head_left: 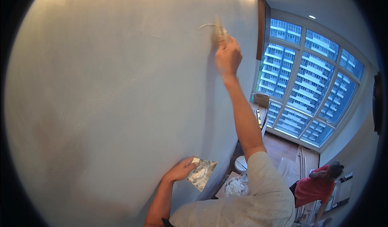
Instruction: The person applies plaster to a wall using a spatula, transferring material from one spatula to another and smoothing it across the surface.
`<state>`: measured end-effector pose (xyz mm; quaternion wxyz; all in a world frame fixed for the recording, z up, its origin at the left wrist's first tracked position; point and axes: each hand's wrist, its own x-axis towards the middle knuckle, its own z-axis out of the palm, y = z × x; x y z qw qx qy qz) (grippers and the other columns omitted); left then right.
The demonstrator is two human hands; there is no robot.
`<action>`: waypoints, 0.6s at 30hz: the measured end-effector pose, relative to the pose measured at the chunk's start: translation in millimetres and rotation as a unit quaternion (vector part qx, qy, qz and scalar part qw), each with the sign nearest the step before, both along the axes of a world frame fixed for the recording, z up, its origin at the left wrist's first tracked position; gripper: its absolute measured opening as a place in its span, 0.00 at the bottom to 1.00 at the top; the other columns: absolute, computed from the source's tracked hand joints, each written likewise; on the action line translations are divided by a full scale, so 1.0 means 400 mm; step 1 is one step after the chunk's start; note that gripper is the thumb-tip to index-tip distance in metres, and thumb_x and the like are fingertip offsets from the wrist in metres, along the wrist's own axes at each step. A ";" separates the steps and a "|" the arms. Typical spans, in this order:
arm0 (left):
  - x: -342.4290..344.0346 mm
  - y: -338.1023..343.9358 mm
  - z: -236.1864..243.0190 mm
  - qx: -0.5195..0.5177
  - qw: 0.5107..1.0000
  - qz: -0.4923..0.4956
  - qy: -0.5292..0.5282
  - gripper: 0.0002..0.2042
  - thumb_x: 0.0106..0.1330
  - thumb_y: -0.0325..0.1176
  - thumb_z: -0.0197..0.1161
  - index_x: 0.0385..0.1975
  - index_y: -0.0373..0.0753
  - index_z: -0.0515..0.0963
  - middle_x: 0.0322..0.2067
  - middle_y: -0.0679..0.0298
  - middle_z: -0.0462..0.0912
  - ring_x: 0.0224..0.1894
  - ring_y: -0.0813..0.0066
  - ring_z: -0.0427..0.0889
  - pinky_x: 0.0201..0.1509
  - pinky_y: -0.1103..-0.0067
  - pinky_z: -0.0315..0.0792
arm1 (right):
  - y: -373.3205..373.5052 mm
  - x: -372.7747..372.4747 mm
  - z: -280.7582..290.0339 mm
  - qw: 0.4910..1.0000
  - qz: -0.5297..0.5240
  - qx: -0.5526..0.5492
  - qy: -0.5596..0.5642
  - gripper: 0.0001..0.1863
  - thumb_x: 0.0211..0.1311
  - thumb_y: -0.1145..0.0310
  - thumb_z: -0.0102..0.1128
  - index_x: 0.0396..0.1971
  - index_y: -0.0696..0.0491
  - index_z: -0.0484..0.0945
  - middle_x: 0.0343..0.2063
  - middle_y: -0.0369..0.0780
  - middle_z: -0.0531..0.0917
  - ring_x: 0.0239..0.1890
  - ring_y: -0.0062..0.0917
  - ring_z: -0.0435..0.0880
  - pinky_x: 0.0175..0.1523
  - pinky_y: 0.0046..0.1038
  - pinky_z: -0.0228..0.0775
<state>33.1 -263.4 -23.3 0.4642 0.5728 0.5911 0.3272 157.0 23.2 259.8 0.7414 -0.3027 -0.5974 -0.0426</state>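
My right hand (229,57) is raised high against the grey-white wall (121,85), fingers closed round the handle of a putty knife (220,29). Its blade is smeared by motion and meets the wall beside a thin curved light mark. Lower down, close to the wall, my left hand (180,170) grips a flat square plate (203,173) by its corner. Pale, lumpy plaster or putty is spread over that plate. Faint streaks and rough patches show on the wall's surface.
A person in a red top (317,185) leans at the lower right. Below my right arm stand a white bucket (241,163) and a heap of crumpled white material (236,185). Long strips (301,162) lie on the floor near the large window (307,77).
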 end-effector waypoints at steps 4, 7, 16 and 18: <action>0.010 -0.011 0.018 -0.015 1.000 0.017 -0.022 0.15 0.79 0.38 0.52 0.52 0.33 0.76 0.43 0.61 0.83 0.47 0.74 0.78 0.56 0.74 0.71 | -0.292 -0.047 -0.072 0.980 0.015 0.177 -0.089 0.21 0.59 0.74 0.63 0.54 0.50 0.85 0.43 0.42 0.85 0.39 0.36 0.84 0.44 0.35 0.79; 0.013 -0.011 0.024 -0.003 1.000 0.015 -0.025 0.14 0.79 0.38 0.52 0.50 0.33 0.77 0.43 0.61 0.83 0.46 0.73 0.78 0.56 0.74 0.71 | -0.393 -0.015 -0.158 0.951 0.072 0.263 -0.147 0.22 0.56 0.77 0.63 0.53 0.49 0.86 0.41 0.39 0.87 0.36 0.33 0.85 0.40 0.33 0.78; 0.014 0.004 0.015 0.004 1.000 0.010 0.004 0.15 0.78 0.41 0.53 0.49 0.34 0.77 0.41 0.61 0.82 0.45 0.73 0.77 0.55 0.74 0.71 | 0.099 0.144 -0.161 0.982 -0.031 -0.186 0.011 0.22 0.79 0.54 0.49 0.47 0.57 0.84 0.32 0.50 0.88 0.39 0.51 0.87 0.44 0.47 0.77; 0.012 0.009 0.015 -0.008 1.000 0.008 0.002 0.13 0.79 0.38 0.52 0.49 0.35 0.77 0.42 0.64 0.82 0.46 0.76 0.77 0.56 0.75 0.71 | 0.166 0.130 -0.171 0.967 -0.050 -0.247 0.018 0.20 0.80 0.54 0.48 0.47 0.54 0.84 0.32 0.49 0.87 0.38 0.51 0.87 0.45 0.50 0.77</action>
